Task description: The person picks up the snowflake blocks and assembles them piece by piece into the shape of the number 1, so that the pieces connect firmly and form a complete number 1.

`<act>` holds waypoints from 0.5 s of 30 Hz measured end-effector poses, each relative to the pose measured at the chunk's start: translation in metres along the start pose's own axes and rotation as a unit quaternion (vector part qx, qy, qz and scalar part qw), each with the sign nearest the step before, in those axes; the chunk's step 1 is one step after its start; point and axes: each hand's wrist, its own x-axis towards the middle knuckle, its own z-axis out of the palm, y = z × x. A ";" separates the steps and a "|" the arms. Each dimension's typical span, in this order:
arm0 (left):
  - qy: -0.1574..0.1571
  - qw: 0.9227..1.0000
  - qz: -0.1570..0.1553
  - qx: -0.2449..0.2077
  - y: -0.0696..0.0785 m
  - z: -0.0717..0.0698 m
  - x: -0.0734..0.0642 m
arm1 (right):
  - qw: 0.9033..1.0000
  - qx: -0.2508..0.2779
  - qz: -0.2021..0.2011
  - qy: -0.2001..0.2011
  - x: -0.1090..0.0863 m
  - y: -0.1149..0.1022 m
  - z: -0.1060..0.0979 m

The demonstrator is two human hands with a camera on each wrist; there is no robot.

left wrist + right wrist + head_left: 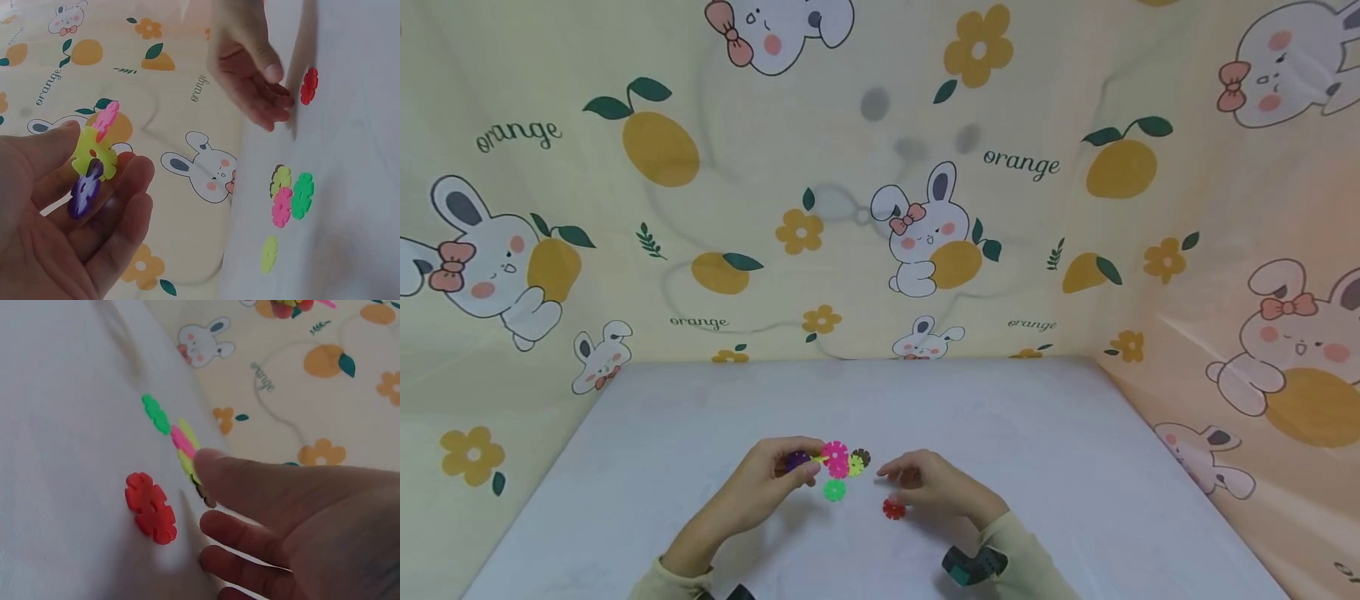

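Observation:
My left hand (760,483) pinches a small chain of joined snowflake discs between thumb and fingers, raised off the table. The chain has a purple disc (83,195), a yellow disc (84,159) in the middle and a pink disc (107,119) at the far end. Holding nothing, my right hand (940,486) hovers above the table with its fingers loosely bent. Closest to it is a red snowflake disc (150,509), which lies flat and apart from the fingers.
On the white table (1037,417) lie a green disc (302,195), a pink disc (282,209), a yellow disc (282,178) partly over a brown one (865,455), and another yellow disc (269,254). A bunny-and-orange printed cloth (850,150) hangs behind and at the sides.

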 end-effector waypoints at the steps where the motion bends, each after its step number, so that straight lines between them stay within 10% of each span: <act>1: 0.002 1.000 0.000 0.002 0.000 0.000 0.000 | 1.000 -0.003 0.005 -0.005 -0.001 0.001 0.001; 15: 0.020 1.000 -0.003 0.017 -0.002 0.001 0.000 | 0.997 -0.069 0.003 -0.019 0.002 0.003 0.004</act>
